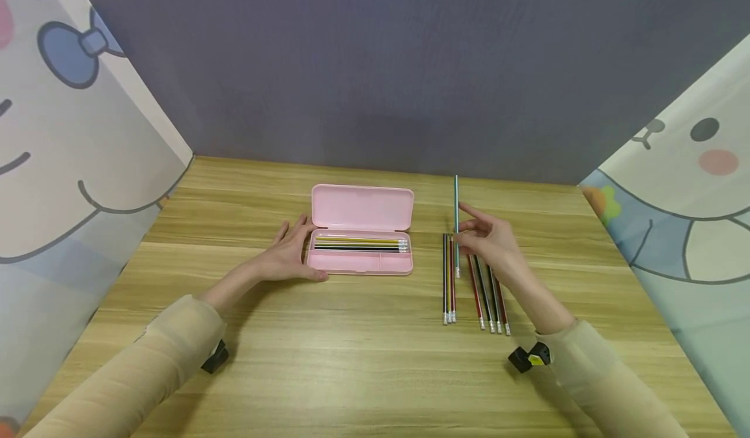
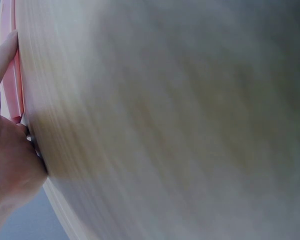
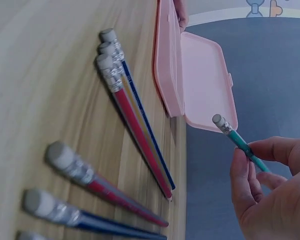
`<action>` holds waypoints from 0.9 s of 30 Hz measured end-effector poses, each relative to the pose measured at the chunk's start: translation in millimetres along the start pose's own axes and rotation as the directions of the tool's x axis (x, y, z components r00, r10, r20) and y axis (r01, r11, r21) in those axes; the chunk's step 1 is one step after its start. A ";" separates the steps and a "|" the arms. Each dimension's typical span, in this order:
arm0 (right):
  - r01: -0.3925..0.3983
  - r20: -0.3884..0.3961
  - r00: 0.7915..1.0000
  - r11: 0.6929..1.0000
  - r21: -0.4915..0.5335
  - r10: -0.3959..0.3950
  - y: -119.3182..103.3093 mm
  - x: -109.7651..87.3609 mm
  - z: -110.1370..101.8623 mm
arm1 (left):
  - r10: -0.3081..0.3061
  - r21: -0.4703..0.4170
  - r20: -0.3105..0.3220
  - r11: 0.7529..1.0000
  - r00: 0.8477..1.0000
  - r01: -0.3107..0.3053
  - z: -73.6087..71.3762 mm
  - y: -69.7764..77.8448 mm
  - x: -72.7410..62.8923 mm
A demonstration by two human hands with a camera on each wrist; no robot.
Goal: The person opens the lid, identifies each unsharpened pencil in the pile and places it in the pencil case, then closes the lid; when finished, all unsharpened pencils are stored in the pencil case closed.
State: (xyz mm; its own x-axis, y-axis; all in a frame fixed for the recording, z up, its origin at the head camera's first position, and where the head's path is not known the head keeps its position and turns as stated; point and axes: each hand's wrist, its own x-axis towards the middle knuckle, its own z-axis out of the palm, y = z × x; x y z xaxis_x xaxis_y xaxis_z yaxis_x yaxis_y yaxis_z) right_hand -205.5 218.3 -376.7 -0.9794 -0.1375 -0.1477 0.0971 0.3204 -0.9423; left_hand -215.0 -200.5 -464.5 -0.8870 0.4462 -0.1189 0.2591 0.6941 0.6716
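My right hand (image 1: 489, 237) pinches a green pencil (image 3: 244, 146) between thumb and fingers, its white eraser end toward me. In the head view the pencil stands above a row of three pencils (image 1: 449, 282), dark, yellow and red. Beside them, under the right hand, lie several more dark and red pencils (image 1: 483, 295). An open pink pencil case (image 1: 363, 207) lies to the left, with several yellow and black pencils (image 1: 360, 244) in its long rear compartment. My left hand (image 1: 287, 256) rests with spread fingers at the case's left end, thumb (image 2: 7, 52) along its front edge.
The wooden table (image 1: 351, 353) reaches back to a dark grey panel (image 1: 375, 67). Cartoon-printed panels (image 1: 105, 132) stand at both sides. The case's lid leans back at the hinge, and its front tray holds a small divider (image 1: 380, 262).
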 end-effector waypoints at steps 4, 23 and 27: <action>0.042 -0.003 0.999 0.999 -0.001 -0.042 -1.2 6.6 6.1 | 0.017 -0.007 0.002 1.000 1.000 -0.017 -1.8 5.3 -2.7; 0.272 0.085 0.960 0.961 -0.055 -0.267 -18.2 44.1 51.2 | -0.007 0.004 0.008 1.000 1.000 0.007 -4.5 6.2 -3.3; 0.337 0.125 0.937 0.939 -0.064 -0.328 -19.9 52.6 60.1 | -0.005 0.004 0.006 1.000 1.000 0.005 -4.8 6.9 -3.6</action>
State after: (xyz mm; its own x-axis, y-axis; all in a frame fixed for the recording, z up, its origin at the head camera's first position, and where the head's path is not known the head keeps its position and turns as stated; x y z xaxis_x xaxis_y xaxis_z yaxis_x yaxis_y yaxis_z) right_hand -248.4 148.4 -383.8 -0.9270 -0.3507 0.1330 -0.2503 0.3144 -0.9157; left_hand -211.9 -200.0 -455.9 -0.8858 0.4464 -0.1267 0.2564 0.6984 0.6682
